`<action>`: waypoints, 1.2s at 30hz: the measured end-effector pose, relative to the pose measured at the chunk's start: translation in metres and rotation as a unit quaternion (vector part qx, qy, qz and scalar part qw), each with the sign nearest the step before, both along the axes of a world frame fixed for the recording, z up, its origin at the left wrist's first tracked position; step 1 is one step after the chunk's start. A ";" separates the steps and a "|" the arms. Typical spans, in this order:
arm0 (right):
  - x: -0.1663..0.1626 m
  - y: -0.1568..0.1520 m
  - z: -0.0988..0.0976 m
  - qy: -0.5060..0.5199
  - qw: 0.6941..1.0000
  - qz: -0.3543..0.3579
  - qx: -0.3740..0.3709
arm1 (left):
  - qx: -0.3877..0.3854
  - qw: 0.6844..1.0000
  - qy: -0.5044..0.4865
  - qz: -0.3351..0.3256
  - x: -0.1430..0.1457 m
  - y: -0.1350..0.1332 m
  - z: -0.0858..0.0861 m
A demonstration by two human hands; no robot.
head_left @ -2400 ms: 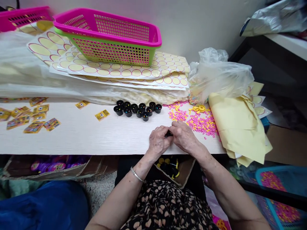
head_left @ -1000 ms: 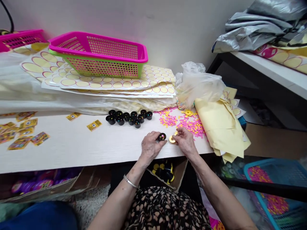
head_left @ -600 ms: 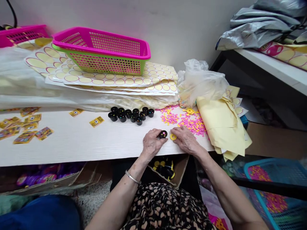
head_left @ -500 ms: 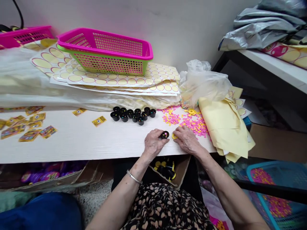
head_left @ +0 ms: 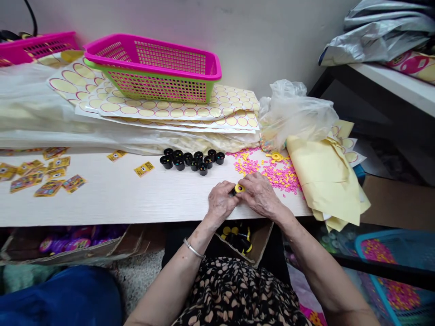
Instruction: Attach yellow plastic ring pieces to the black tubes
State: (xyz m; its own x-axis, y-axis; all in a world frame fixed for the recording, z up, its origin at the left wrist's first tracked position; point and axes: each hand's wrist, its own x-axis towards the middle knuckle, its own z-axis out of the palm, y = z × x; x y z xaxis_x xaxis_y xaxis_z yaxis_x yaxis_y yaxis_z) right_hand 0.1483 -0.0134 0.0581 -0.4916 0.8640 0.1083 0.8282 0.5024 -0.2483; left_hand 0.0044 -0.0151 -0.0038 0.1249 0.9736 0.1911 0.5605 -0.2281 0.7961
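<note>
My left hand [head_left: 221,199] is closed around a small black cup [head_left: 234,192], partly hidden by my fingers. On top of the cup sits a yellow ring [head_left: 239,188], and the fingers of my right hand [head_left: 260,194] pinch it there. Both hands meet just above the white table. Behind them stands a cluster of several black cups [head_left: 194,164] with small coloured bits inside. Past my right hand lie loose pink and yellow pieces [head_left: 280,176], with more yellow rings [head_left: 276,156] among them.
A pink and green basket [head_left: 159,86] stands on sheets of round stickers [head_left: 129,110]. Small printed cards [head_left: 50,185] lie at the left. A plastic bag [head_left: 299,113] and yellow paper [head_left: 316,176] are at the right. Below the table edge, a cardboard box [head_left: 260,244] holds black-and-yellow parts.
My right hand has moved left and brought the yellow ring onto the black cup in my left hand. The two hands now touch. The view has shifted slightly.
</note>
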 end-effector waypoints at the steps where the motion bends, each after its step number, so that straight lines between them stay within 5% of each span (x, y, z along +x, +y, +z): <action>1: -0.001 0.000 0.001 -0.005 1.000 0.001 -0.003 | -0.002 1.000 -0.003 -0.001 0.000 0.000 0.000; 7: -0.004 0.000 0.004 -0.026 1.000 0.001 -0.001 | -0.026 0.991 -0.125 -0.030 -0.007 0.001 0.001; 12: -0.005 0.000 -0.006 0.005 1.000 -0.019 0.018 | -0.182 0.923 -0.339 0.008 -0.002 0.005 0.007; 19: -0.004 -0.011 -0.024 0.143 0.980 -0.101 0.092 | -0.151 0.941 -0.299 0.034 0.010 0.003 0.009; 22: -0.006 -0.023 -0.031 0.293 0.926 -0.221 0.089 | -0.144 0.951 -0.269 0.044 0.010 0.002 0.012; 25: -0.014 -0.031 -0.037 0.471 0.821 -0.300 -0.119 | -0.157 0.952 -0.258 0.048 0.011 0.001 0.016; 28: -0.025 -0.028 -0.041 0.556 0.713 -0.299 -0.305 | -0.165 0.952 -0.253 0.054 0.011 0.000 0.019; 36: -0.040 -0.019 -0.044 0.624 0.634 -0.303 -0.341 | -0.224 0.929 -0.286 0.075 0.013 0.004 0.019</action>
State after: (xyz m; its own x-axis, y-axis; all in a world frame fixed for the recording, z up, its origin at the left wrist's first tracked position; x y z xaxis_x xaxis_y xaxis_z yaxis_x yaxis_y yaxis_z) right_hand 0.1080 -0.0327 0.0142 0.0552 0.9085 -0.4143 -0.2387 -0.3909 -0.8889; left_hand 0.0171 -0.0111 0.0154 -0.0163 0.9693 -0.2452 0.0159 0.2454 0.9693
